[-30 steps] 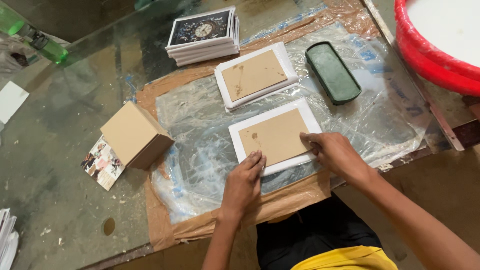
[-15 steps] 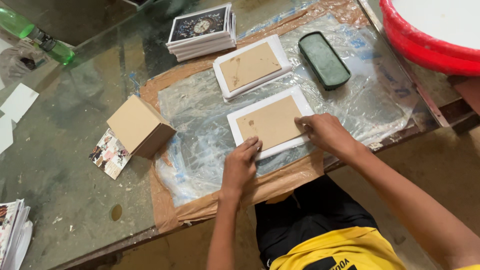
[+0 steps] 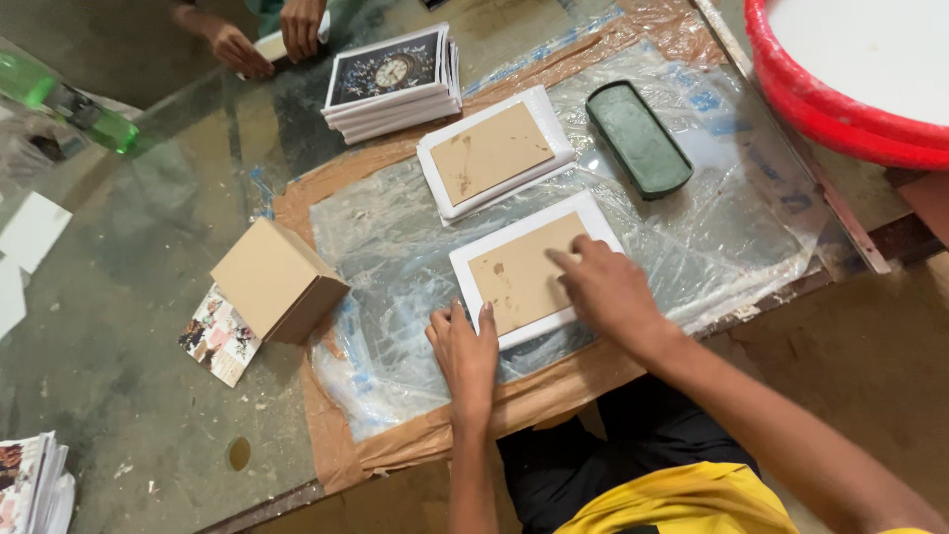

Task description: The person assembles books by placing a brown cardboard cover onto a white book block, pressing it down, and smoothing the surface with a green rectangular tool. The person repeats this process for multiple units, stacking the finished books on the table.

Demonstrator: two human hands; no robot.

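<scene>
So both hands are flat on the white-edged board (image 3: 519, 272) lying on the plastic sheet (image 3: 395, 247); left hand (image 3: 465, 346) presses its near corner, fingers together; right hand (image 3: 605, 289) lies spread on the brown middle, gripping nothing; 1 more stack (image 3: 491, 153) sits just behind, green tray (image 3: 638, 138) beside it.

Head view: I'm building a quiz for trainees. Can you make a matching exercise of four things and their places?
Things:
1. green tray
2. cardboard box
3. red tub
4. right hand

Places:
A. top right corner
B. on the brown card in the near white frame
C. left of the plastic sheet
D. right of the far framed card

Pairs: 1-D, 2-C, 3-A, 4-B
</scene>
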